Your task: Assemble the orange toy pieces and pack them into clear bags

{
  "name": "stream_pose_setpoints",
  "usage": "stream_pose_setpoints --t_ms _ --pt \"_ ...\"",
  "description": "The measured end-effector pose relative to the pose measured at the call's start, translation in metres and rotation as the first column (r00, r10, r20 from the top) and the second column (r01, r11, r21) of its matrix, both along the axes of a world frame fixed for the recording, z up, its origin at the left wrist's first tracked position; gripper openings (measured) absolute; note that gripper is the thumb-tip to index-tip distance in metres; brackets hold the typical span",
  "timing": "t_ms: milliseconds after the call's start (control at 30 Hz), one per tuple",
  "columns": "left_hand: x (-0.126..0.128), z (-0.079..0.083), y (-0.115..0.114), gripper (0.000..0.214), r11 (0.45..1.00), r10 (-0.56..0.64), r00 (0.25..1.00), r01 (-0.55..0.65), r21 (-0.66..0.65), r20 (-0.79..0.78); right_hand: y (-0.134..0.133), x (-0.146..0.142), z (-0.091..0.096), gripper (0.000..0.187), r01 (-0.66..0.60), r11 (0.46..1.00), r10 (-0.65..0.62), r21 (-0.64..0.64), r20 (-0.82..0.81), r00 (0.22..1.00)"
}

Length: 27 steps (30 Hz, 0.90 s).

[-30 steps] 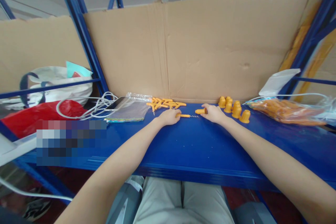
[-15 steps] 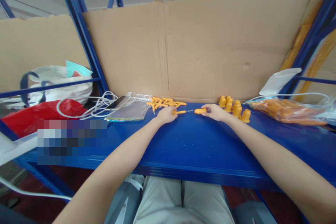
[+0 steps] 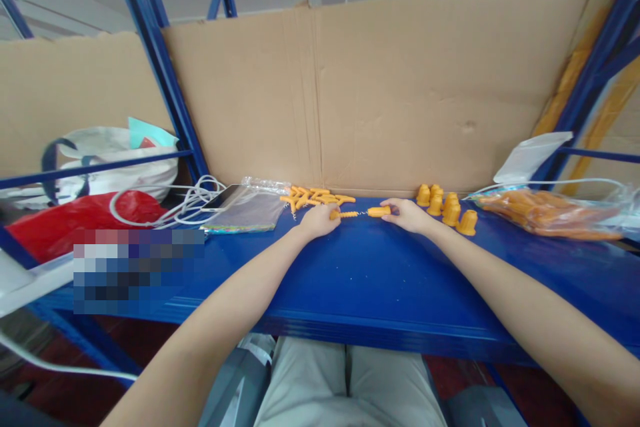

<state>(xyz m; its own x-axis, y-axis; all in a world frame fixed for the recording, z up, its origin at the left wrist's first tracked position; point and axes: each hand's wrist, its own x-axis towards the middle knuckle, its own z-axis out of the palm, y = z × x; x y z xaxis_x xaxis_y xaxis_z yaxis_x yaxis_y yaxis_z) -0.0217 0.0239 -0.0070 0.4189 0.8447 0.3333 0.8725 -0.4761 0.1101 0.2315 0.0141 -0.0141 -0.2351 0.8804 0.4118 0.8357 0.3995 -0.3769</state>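
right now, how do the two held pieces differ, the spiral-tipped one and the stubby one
The spiral-tipped piece looks slimmer; the stubby piece is thicker. The spiral-tipped piece ends in a thin silvery spiral; the stubby piece shows none. The left hand holds the spiral-tipped piece, the right hand the stubby piece. Both are yellow-orange.

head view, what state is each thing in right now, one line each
left grip, closed on the corkscrew
corkscrew, held sideways, metal tip pointing toward the yellow cap
right grip, closed on the yellow cap
yellow cap, held sideways, touching the tip or not: cannot tell
other corkscrews, piled
yellow cups, standing in a group
clear bag, lying down, orange pieces inside
cardboard, upright
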Motion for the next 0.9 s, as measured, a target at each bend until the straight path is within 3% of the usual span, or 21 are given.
stream_pose_setpoints --t_ms 233,400,733,900 --pt "0.000 -0.007 0.006 0.030 0.993 -0.117 0.980 0.116 0.011 0.159 -0.003 -0.016 0.000 0.037 -0.089 0.996 0.089 0.009 -0.150 0.985" --pt "-0.002 -0.008 0.008 0.027 0.987 -0.155 0.959 0.159 0.004 0.238 0.000 -0.014 -0.001 0.037 -0.150 0.985 0.113 -0.082 -0.343 0.933" --pt "-0.001 0.000 0.000 0.029 0.988 -0.156 0.964 0.157 0.014 0.217 -0.002 -0.003 0.003 0.037 -0.247 0.955 0.135 -0.167 -0.497 0.857" --pt "-0.001 0.001 -0.001 0.028 0.986 -0.167 0.966 0.162 0.043 0.200 0.000 -0.003 0.002 0.029 -0.265 0.933 0.090 -0.243 -0.554 0.827"
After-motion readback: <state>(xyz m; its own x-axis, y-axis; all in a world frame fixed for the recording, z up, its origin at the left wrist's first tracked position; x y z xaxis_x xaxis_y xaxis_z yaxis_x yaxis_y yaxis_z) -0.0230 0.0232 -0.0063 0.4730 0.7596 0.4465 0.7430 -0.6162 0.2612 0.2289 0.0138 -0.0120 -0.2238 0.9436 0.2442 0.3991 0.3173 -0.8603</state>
